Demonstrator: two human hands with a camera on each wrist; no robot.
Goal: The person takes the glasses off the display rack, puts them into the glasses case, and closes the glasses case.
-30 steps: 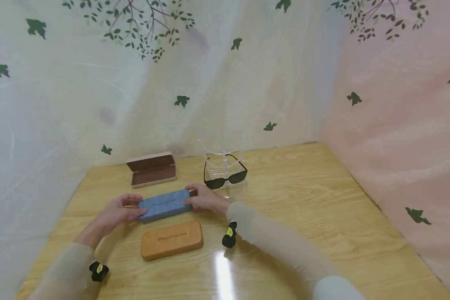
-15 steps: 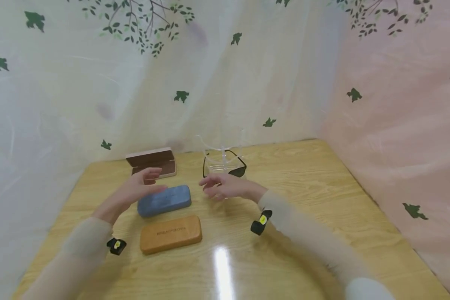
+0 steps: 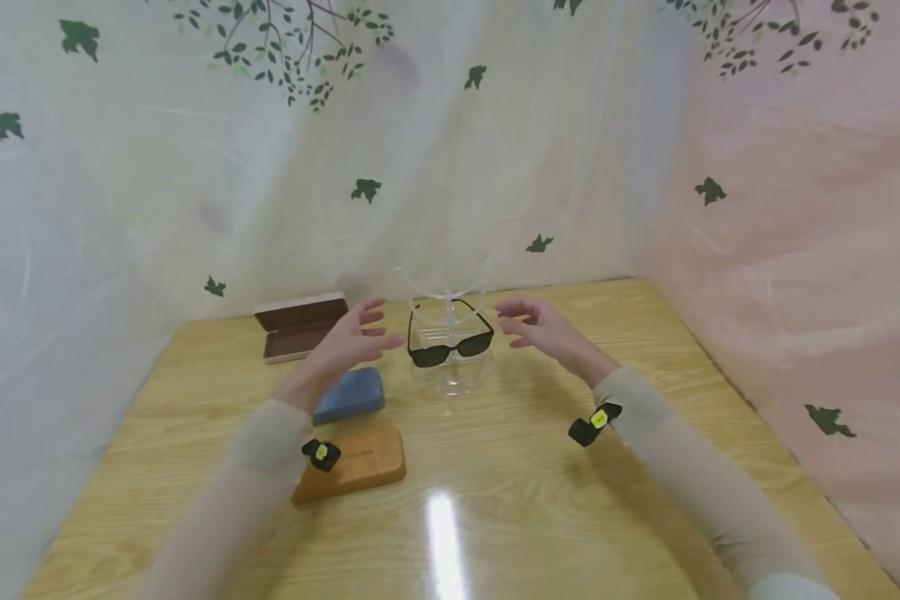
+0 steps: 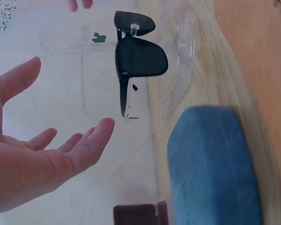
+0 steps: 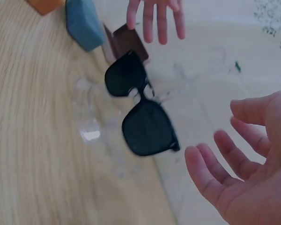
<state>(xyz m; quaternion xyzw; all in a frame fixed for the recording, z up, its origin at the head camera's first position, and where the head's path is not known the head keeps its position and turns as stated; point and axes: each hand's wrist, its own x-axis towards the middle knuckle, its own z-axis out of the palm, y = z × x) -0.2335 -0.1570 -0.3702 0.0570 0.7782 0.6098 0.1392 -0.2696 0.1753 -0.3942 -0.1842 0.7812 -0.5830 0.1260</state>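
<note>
Black sunglasses (image 3: 452,350) with dark lenses rest on a clear plastic display stand (image 3: 452,386). To their left my left hand (image 3: 348,340) hovers with fingers spread, holding nothing. On the other side my right hand (image 3: 537,327) is raised at about the same height, fingers loosely bent and free of any object. In the right wrist view the sunglasses (image 5: 149,127) lie between both hands, apart from the right fingertips. A blue glasses case (image 3: 351,395) sits below the left hand, partly hidden by that forearm.
An orange-brown glasses case (image 3: 363,462) lies nearest on the wooden table (image 3: 540,508), overlapped by the left sleeve. An open case with a brown lining (image 3: 300,327) stands at the back left. A printed curtain (image 3: 450,150) hangs behind the table.
Both hands let go of the blue case, which stays on the table. The left hand moved right and forward; the right hand passed across to the right of the sunglasses.
</note>
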